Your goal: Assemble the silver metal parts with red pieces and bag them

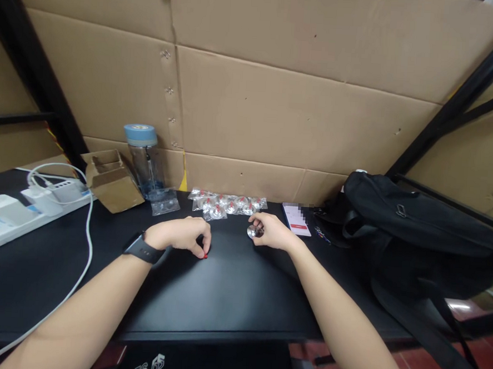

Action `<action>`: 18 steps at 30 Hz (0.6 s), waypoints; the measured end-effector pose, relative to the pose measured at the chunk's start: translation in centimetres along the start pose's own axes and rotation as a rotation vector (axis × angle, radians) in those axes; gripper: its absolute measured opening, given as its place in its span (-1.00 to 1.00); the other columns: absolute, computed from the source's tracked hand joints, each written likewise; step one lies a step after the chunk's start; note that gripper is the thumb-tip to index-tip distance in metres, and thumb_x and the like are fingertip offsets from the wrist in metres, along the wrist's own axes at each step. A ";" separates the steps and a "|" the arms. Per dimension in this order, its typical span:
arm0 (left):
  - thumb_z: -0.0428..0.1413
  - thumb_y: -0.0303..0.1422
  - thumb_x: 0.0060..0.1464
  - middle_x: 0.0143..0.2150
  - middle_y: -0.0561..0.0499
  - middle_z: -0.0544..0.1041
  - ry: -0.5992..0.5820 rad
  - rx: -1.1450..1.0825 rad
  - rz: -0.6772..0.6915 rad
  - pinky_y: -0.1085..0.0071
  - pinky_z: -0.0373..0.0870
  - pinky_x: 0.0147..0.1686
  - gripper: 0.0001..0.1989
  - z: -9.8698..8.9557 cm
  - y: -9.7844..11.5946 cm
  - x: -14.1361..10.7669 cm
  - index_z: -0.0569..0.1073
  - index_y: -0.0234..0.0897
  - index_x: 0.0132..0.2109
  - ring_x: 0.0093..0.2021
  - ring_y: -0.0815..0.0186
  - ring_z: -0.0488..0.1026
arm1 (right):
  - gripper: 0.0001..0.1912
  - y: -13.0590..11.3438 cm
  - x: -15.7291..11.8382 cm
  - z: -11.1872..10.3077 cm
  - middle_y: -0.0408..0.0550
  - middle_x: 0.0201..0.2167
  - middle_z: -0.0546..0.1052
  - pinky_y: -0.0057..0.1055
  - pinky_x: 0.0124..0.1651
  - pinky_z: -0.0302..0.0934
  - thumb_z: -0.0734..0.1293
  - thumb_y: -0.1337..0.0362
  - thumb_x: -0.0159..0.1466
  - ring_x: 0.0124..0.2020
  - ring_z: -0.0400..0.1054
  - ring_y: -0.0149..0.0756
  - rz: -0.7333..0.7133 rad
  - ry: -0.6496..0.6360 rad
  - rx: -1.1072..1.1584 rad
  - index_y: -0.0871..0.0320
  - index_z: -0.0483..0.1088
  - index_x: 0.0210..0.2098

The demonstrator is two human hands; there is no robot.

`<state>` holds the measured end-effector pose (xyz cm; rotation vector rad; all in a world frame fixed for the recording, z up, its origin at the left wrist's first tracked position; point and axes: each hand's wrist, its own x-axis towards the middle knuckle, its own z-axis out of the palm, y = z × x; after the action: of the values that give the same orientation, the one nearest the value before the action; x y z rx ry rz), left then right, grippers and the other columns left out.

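At tips of R hand [271, 231], shiny disc [251, 231]; of L hand [188, 234], red pc [206, 256].

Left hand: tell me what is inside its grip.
The left hand has a small red piece at the tips of its thumb and fingers. Only a sliver shows; the rest, and anything against the palm, is covered.

The head camera looks forward and down across the table [222, 300].
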<state>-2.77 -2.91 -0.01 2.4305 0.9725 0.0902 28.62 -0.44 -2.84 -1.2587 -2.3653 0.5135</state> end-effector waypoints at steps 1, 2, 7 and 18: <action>0.34 -0.28 -0.07 -0.29 0.08 0.64 0.010 -0.010 0.005 0.34 0.28 0.07 -0.97 0.0 0.0 0.1 0.65 -0.01 -0.39 -0.11 0.17 0.53 | -0.45 -0.2 0.0 0.0 -0.10 -0.20 0.53 -0.47 -0.23 0.28 0.49 0.42 -0.07 -0.32 0.42 -0.36 -0.020 0.009 0.018 0.13 0.48 -0.05; 0.32 -0.27 -0.04 -0.28 0.07 0.64 0.022 -0.010 0.004 0.33 0.25 0.09 -0.99 0.0 0.0 0.2 0.65 -0.02 -0.38 -0.09 0.16 0.52 | -0.45 -0.4 0.0 0.0 -0.09 -0.20 0.53 -0.47 -0.20 0.29 0.48 0.43 -0.08 -0.28 0.43 -0.34 -0.046 0.021 0.035 0.13 0.48 -0.05; 0.14 -0.25 0.19 -0.26 0.06 0.64 0.190 0.066 -0.005 0.33 0.23 0.07 -0.86 0.1 0.7 0.9 0.58 -0.11 -0.28 -0.15 0.23 0.53 | -0.52 -1.9 0.0 -0.3 -0.10 -0.22 0.59 -0.40 -0.09 0.31 0.46 0.42 -0.04 -0.21 0.47 -0.26 -0.113 0.064 0.053 0.11 0.51 -0.09; 0.15 -0.18 0.22 -0.13 0.02 0.67 0.649 -0.146 -0.077 0.31 0.39 -0.02 -0.79 2.4 2.4 3.5 0.64 -0.14 -0.19 -0.13 0.18 0.57 | -0.64 -4.5 0.1 1.6 -0.04 -0.10 0.62 -0.31 -0.05 0.37 0.46 0.30 0.08 -0.10 0.52 -0.20 -0.162 0.325 0.477 0.09 0.48 -0.11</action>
<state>1.95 -3.11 -1.35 2.2534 1.2682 0.9324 24.63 -2.90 -1.94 -0.8514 -1.9030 0.7084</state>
